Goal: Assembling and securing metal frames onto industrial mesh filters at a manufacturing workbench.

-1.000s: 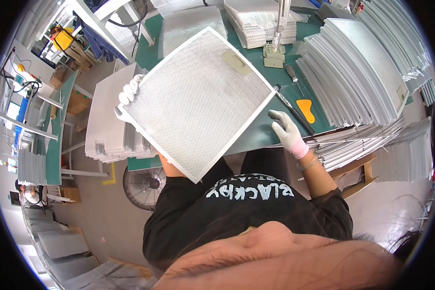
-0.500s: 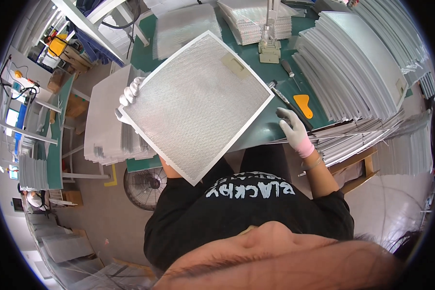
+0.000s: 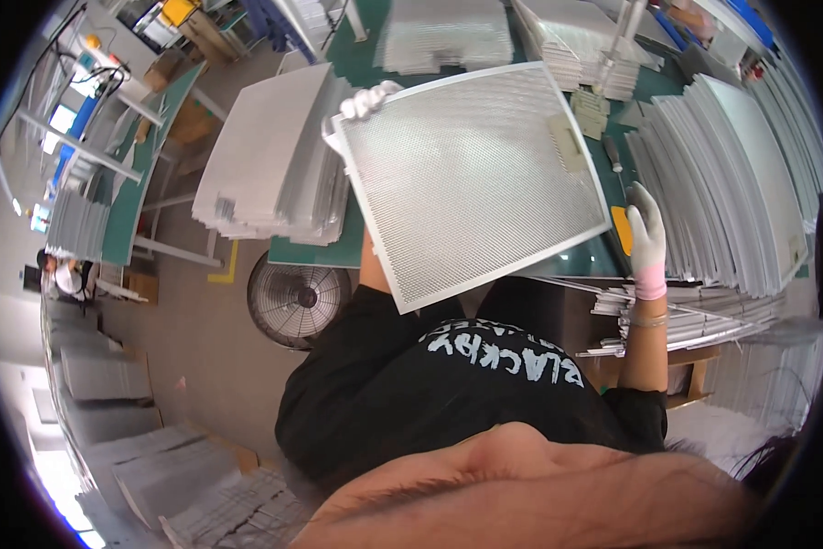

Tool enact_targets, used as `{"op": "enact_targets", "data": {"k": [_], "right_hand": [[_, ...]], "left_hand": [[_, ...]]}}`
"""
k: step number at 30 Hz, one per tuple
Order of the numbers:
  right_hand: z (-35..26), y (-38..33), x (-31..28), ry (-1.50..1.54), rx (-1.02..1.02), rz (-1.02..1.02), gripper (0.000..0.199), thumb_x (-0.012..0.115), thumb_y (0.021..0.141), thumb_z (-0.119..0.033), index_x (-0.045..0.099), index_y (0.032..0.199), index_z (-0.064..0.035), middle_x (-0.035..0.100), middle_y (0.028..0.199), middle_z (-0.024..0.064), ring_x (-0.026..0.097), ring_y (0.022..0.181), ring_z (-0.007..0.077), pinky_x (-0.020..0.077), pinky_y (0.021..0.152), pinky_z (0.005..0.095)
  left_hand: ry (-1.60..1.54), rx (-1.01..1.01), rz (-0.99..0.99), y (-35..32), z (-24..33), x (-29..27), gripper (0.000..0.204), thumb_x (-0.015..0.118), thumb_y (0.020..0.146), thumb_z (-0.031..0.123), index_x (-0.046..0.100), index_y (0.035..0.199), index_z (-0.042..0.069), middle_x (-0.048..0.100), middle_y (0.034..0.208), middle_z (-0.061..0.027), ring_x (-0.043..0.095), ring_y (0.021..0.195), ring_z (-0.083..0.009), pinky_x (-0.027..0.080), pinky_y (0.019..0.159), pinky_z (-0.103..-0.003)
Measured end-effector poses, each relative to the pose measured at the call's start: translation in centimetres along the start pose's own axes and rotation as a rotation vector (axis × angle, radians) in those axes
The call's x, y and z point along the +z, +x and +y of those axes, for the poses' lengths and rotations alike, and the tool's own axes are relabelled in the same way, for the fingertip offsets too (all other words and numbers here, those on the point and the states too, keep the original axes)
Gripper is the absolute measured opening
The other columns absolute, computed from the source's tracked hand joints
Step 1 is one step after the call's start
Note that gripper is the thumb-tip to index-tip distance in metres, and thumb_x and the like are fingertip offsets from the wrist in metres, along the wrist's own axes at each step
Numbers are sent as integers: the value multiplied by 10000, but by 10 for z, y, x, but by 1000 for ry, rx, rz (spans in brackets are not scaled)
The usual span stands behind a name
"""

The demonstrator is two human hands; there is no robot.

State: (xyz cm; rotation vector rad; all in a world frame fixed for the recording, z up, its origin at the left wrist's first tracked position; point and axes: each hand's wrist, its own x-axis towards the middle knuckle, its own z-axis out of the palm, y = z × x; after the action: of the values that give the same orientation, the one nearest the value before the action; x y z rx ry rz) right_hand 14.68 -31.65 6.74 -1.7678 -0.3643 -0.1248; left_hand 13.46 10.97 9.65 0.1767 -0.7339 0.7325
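A flat rectangular metal mesh panel (image 3: 471, 188) with a pale frame and a beige patch near its right edge is held up, tilted, above the green table. My left hand (image 3: 361, 105), in a white glove, grips its upper left corner, fingers on the edge. My right hand (image 3: 647, 233), gloved in white with a pink cuff, hovers at the table's right side with its fingers extended and apart, holding nothing. Beside it a yellow scraper (image 3: 621, 229) lies partly hidden. A screwdriver (image 3: 612, 156) rests a little farther off.
Stacked flat panels (image 3: 269, 146) stand at the left, and a leaning row of panels (image 3: 704, 183) fills the right. More stacks (image 3: 448, 37) sit at the back near an upright stand with a beige base (image 3: 591, 110). A floor fan (image 3: 300, 297) stands below left.
The view has shifted and turned. The panel has rotated in my left hand's hold to lie more level across the view. My right hand has turned, its fingers pointing more upward.
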Motion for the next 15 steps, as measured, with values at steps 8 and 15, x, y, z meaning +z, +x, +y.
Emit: {"op": "enact_targets", "data": {"k": [8,15], "right_hand": [[-10,-9,11,164,356,-319,547,494,991,-152,294,1481,-12,545,1286,144,584,1013,128,485,854,261],[3,-20,20,-62,127,-335,520,493,978,-151,352,1433,60,485,1374,159,457,1266,212,321,1080,297]], "left_hand": [[-141,-215,75,-13,-16,22,563,405,911,576,510,581,132,525,624,-25,486,656,-187,393,881,-381],[-300,-150,111,-6,-36,18,642,286,935,634,475,583,132,478,584,-12,474,642,-192,402,894,-400]]}}
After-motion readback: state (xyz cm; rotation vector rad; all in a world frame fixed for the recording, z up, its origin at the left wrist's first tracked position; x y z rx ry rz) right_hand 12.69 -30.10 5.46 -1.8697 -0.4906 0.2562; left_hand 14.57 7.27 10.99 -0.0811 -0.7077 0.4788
